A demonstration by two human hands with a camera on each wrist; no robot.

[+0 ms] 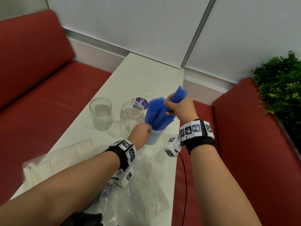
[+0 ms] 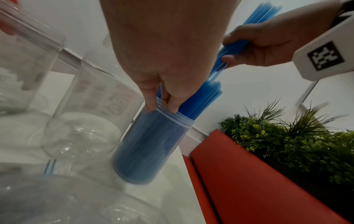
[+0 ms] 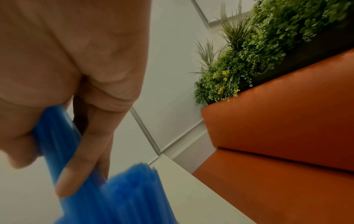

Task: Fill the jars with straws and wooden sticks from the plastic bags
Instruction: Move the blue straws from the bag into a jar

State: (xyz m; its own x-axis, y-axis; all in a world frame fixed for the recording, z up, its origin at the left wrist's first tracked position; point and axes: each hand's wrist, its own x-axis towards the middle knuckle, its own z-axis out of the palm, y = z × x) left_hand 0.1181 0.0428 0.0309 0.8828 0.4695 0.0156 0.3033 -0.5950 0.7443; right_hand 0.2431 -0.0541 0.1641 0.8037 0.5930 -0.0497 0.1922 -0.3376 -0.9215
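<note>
Clear plastic bags lie crumpled at the counter's near edge, a pack of wooden sticks to their left. Farther in, by the right edge, the left hand pinches the rim of a jar packed with blue straws. Just above it, the right hand's grip holds another straw bundle. Two empty jars stand left, mid-counter.

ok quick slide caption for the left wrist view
Left hand steadies a clear jar packed with blue straws while the right hand brings another bundle.
</note>
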